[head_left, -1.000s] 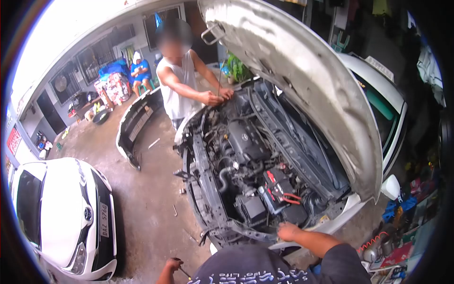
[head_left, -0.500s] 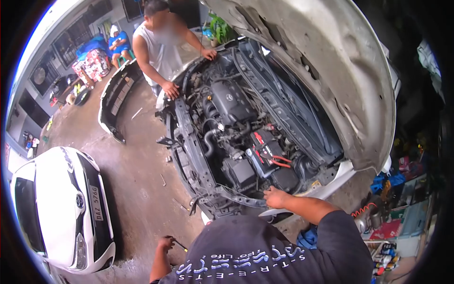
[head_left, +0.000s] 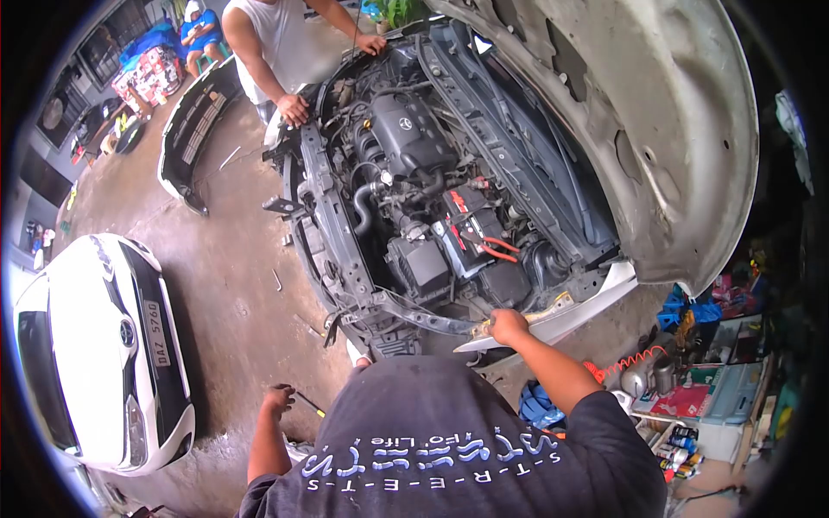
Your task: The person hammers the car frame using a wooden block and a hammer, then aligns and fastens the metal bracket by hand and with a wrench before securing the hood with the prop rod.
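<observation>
My right hand (head_left: 508,327) is closed over the inner edge of the white fender (head_left: 553,324), at the near corner of the engine bay. Near its fingers is the yellowish metal edge beside the black air-filter box. My left hand (head_left: 278,398) hangs low at the left above the concrete, fingers curled around a thin dark tool with a yellow end (head_left: 309,403); its exact kind is unclear. In the open bay sit a battery (head_left: 466,233) with red-handled pliers (head_left: 496,248) lying across it, and the engine cover (head_left: 410,129).
A co-worker in a white sleeveless shirt (head_left: 272,39) rests both hands on the bay's far edge. The raised hood (head_left: 673,129) arches at right. A removed bumper (head_left: 186,142), a white car (head_left: 108,354) and small ground tools lie left. Cluttered shelves (head_left: 717,406) stand right.
My view has tilted down and slightly right, so the scene sits higher in the picture. My right hand has slid a little along the fender edge. The left hand keeps its tool.
</observation>
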The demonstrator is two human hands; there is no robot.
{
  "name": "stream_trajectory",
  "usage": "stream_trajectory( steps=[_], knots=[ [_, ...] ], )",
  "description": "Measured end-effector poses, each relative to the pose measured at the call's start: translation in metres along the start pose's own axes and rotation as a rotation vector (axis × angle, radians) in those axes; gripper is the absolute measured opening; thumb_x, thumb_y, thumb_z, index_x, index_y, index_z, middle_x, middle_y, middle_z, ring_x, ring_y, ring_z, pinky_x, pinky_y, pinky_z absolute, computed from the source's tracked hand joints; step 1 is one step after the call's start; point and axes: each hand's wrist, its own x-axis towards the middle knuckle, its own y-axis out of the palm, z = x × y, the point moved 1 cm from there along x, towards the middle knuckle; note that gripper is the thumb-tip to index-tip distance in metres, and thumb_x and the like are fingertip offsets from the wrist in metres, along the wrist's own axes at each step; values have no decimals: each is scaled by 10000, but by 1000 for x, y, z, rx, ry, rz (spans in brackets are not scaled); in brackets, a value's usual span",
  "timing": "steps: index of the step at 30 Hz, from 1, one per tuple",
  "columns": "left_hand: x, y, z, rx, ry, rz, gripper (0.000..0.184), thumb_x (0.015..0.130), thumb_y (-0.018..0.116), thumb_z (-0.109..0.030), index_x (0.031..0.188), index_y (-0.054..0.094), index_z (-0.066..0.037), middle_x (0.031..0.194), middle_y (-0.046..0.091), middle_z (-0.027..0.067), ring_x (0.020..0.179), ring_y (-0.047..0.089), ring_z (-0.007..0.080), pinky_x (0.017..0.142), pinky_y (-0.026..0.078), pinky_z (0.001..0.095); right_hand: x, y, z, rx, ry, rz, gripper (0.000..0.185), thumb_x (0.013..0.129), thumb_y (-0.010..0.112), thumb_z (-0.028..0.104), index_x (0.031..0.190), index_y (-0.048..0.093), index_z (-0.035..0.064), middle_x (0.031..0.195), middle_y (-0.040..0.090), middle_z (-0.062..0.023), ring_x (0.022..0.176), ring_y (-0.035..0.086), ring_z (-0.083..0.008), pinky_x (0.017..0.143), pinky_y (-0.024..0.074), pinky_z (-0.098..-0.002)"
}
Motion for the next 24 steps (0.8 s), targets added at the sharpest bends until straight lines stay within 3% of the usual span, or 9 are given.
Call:
stream_trajectory(
  steps=[3,6,9,12,15,16,20,22,24],
  knots=[
    [17,-4,13,-33,7,2,397,957,677,-235,1316,636,-70,1111,736,114,910,717,280,750,557,448,-1,9,2,-18,28,-98,368,867,758,349,1176,727,154,1189,724,-144,1132,676,-356,956,542,-473],
    [25,-5,18,-45,39,4,399,958,680,-236,1321,634,-76,1096,740,108,916,712,267,733,554,430,9,-15,1,-75,53,24,354,858,759,325,1169,751,157,1214,723,-146,1147,679,-355,970,544,-470],
    [21,-1,16,-39,26,37,442,973,633,-239,1392,586,-105,1229,714,69,1025,697,272,804,531,424,14,-20,-13,-123,-111,-48,326,857,753,315,1127,740,134,1174,714,-155,1107,680,-364,941,553,-492],
    [-5,13,9,34,34,15,429,973,642,-242,1370,608,-86,1220,701,67,970,683,238,809,523,404,19,-16,-20,-290,-416,-117,216,841,718,253,1000,772,117,1110,710,-149,1119,636,-358,962,539,-473],
    [-14,21,19,5,10,31,427,976,631,-236,1374,609,-84,1245,685,62,988,681,234,809,519,396,13,-28,-2,-428,-556,-42,198,855,676,196,1005,775,113,1111,710,-136,1121,632,-359,985,525,-471],
    [-18,22,23,-41,-5,32,426,979,624,-233,1377,610,-82,1250,677,59,996,679,234,803,517,389,23,-21,-3,-464,-543,-12,210,849,725,236,1003,772,101,1116,693,-120,1185,582,-337,998,515,-448],
    [-22,19,40,-37,-64,4,430,978,626,-234,1383,609,-90,1214,692,59,966,688,227,758,523,372,27,-19,7,-498,-603,3,211,841,725,227,999,772,94,1123,693,-121,1160,589,-335,985,524,-437],
    [-24,15,45,-33,-72,-4,425,978,626,-234,1378,612,-90,1207,695,59,959,690,224,747,522,367,27,-16,14,-540,-662,-17,190,861,631,144,963,787,107,1086,723,-87,1156,616,-293,968,532,-439],
    [-25,13,52,-37,-77,-21,420,978,626,-233,1372,614,-89,1201,698,58,953,692,222,735,522,362,24,-15,26,-648,-712,-29,187,864,626,147,947,788,105,1067,728,-73,1154,617,-277,952,534,-432]
  ],
)
